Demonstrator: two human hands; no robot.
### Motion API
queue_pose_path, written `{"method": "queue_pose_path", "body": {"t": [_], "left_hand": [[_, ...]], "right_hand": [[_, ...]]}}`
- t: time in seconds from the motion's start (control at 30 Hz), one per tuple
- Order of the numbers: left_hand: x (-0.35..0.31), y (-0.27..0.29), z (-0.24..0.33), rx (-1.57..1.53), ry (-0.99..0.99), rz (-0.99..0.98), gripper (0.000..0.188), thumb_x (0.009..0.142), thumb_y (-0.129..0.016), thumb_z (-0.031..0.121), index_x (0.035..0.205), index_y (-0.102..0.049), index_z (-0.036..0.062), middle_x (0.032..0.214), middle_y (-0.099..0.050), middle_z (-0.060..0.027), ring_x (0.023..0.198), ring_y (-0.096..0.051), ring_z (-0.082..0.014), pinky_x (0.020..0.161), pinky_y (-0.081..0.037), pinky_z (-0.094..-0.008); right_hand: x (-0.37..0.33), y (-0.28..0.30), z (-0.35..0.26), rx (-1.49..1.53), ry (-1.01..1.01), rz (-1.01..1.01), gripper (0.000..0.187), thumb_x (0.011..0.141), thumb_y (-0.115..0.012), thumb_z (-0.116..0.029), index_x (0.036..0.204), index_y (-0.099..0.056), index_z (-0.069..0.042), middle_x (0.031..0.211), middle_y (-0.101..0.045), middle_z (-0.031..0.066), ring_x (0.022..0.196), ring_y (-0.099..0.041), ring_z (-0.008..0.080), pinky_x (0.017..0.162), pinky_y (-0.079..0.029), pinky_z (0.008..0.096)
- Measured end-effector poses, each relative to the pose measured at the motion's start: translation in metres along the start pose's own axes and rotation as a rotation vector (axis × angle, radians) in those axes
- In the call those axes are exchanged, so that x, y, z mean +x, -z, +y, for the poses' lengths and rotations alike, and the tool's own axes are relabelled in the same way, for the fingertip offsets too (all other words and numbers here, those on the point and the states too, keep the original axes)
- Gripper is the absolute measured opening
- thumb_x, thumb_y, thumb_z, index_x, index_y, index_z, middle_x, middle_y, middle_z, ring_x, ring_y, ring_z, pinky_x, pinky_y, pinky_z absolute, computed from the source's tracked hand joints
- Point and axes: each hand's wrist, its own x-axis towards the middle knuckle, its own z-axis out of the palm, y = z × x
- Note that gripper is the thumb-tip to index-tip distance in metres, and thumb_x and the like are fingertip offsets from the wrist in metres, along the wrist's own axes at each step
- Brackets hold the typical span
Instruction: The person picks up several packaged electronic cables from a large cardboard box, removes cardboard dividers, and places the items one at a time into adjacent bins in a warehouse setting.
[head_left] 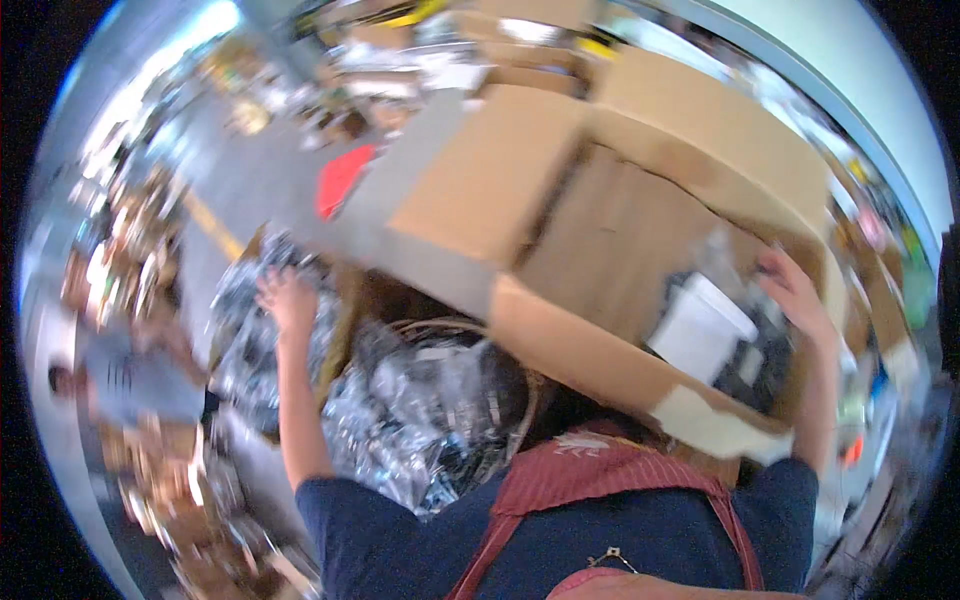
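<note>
My left hand [287,298] is open, its fingers spread over a pile of clear plastic-wrapped dark items [265,345] at the left. Whether it touches the plastic I cannot tell. On the right, my right hand [795,288] reaches over the side of a large open cardboard box [590,340]; its fingers are apart with nothing visible in them. Inside that box, close to this hand, lie a white box [703,328] and black items [765,365], with some clear plastic beside them. The picture is smeared by motion, so small details are lost.
Between my arms, a round-rimmed container holds more clear plastic bags [430,400]. A box flap [490,170] sticks out toward the left. Beyond it is a red object [345,180] near the grey floor. Another person in a grey shirt [140,378] is at the left, among piled cartons.
</note>
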Motion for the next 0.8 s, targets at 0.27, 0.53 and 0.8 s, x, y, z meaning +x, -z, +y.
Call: {"method": "queue_pose_path", "body": {"t": [0.27,0.53,0.8], "left_hand": [[-0.159,0.167,0.335,-0.96,-1.213,0.126,0.048,0.082,-0.067,0.009,0.129,-0.054,0.0056,0.129,-0.057,-0.0145,0.123,-0.049,-0.0345,0.106,-0.038,-0.0431],[-0.223,0.159,0.495,-0.935,-1.585,-0.612,0.083,0.073,-0.076,0.009,0.146,-0.036,0.0076,0.123,-0.056,-0.018,0.117,-0.053,-0.0315,0.102,-0.041,-0.0407],[-0.235,0.18,0.498,-1.353,-1.196,-1.205,0.081,0.072,-0.077,0.005,0.141,-0.037,0.002,0.114,-0.061,-0.0162,0.104,-0.061,-0.0223,0.09,-0.049,-0.0354]], "right_hand": [[-0.034,-0.042,0.014,-0.124,0.099,-0.165,0.09,0.076,-0.078,-0.044,0.14,-0.035,0.002,0.129,-0.05,0.0268,0.112,-0.056,0.0328,0.094,-0.047,0.0371],[-0.034,-0.042,0.029,0.077,-0.012,0.038,0.039,0.081,-0.074,-0.032,0.103,-0.063,-0.001,0.09,-0.066,0.0144,0.083,-0.064,0.0236,0.075,-0.05,0.0362],[-0.036,-0.027,0.003,0.438,0.331,0.247,0.059,0.074,-0.076,-0.011,0.127,-0.05,-0.003,0.117,-0.058,0.0095,0.107,-0.056,0.0188,0.094,-0.045,0.0344]]}}
